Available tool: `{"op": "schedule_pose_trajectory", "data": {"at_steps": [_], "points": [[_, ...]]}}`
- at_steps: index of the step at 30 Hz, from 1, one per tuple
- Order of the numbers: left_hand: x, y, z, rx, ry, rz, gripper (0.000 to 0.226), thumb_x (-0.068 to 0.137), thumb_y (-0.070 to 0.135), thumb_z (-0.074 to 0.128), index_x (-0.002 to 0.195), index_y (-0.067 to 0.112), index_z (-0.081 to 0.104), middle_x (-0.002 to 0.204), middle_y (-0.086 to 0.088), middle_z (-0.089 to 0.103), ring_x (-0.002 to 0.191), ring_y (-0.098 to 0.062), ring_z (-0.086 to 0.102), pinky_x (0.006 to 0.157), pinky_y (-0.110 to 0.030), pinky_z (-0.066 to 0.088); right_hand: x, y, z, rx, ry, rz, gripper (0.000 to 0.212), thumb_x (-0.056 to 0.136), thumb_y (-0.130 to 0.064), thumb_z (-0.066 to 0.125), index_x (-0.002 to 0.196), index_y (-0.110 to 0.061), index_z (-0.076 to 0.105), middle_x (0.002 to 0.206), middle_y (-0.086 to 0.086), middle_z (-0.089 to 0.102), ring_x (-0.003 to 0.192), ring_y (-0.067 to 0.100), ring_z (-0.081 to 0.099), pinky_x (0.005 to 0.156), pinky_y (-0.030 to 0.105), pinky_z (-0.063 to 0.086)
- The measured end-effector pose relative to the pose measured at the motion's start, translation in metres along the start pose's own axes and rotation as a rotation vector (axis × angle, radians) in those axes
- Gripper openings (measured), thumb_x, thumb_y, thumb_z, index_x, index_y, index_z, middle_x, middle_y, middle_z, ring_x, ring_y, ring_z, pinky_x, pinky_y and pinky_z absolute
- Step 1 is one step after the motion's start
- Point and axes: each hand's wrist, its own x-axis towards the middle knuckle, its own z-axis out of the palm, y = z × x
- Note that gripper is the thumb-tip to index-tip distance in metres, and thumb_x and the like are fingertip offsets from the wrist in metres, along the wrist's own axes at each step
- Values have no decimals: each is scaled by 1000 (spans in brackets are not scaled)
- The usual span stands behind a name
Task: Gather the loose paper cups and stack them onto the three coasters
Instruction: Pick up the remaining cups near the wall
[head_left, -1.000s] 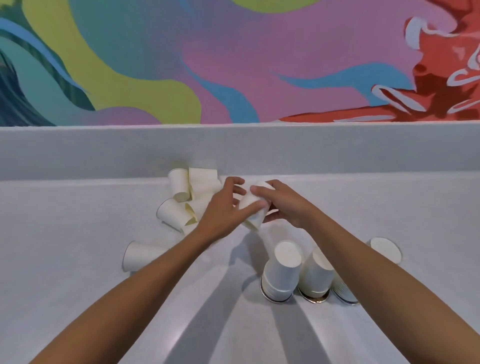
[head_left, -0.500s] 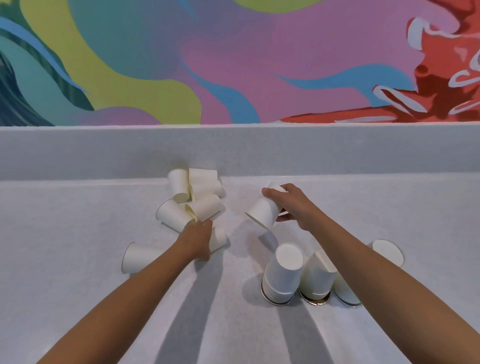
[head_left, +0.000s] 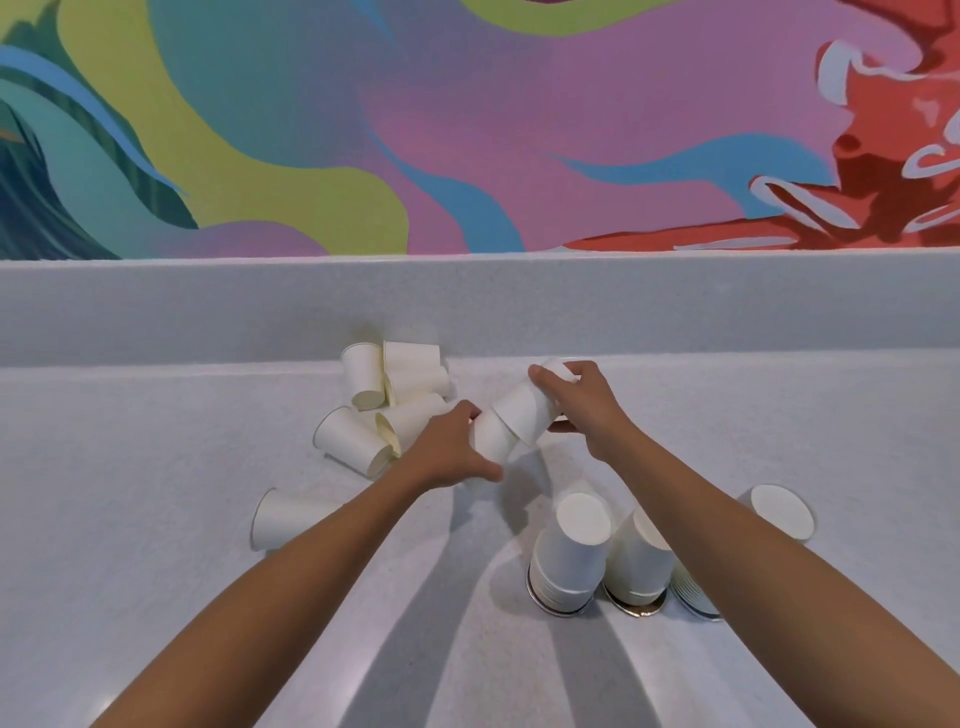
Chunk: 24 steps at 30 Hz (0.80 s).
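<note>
Two held cups (head_left: 511, 423), three stacks (head_left: 571, 556), six loose cups (head_left: 348, 441)

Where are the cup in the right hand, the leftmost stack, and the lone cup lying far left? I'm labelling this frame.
Cup in right hand (head_left: 522, 410), head view, side wall.
Leftmost stack (head_left: 571, 558), head view, side of top cup.
Lone cup (head_left: 291, 519), head view, side wall.

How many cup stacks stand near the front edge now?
3: left stack, middle stack beside it, and a right stack mostly hidden behind the right forearm. Each has a coaster rim showing beneath.
</note>
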Motion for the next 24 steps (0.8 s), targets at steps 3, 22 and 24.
{"op": "schedule_pose_trajectory", "data": {"at_steps": [3, 22, 24], "points": [[1, 11, -3, -37, 37, 18, 78, 66, 32, 85, 129, 18, 41, 117, -2, 56, 97, -17, 54, 77, -27, 49, -2, -1, 3, -36, -55, 9, 57, 83, -42, 69, 127, -17, 41, 124, 7, 52, 105, 27, 60, 79, 39, 59], [36, -53, -29, 360, 199, -77, 75, 80, 43, 71, 138, 11, 36, 134, -12, 48, 118, -29, 52, 94, -37, 44, 8, -1, 0, 178, -70, 195, 56, 82, -40, 70, 125, -12, 49, 116, 15, 61, 96, 29, 65, 57, 35, 57], [42, -69, -25, 617, 125, -160, 72, 78, 43, 70, 133, 10, 37, 126, -12, 52, 112, -29, 55, 93, -37, 45, 11, 1, 1, 157, -73, 192, 60, 81, -42, 70, 128, -13, 46, 117, 14, 60, 96, 29, 64, 56, 33, 57]]}}
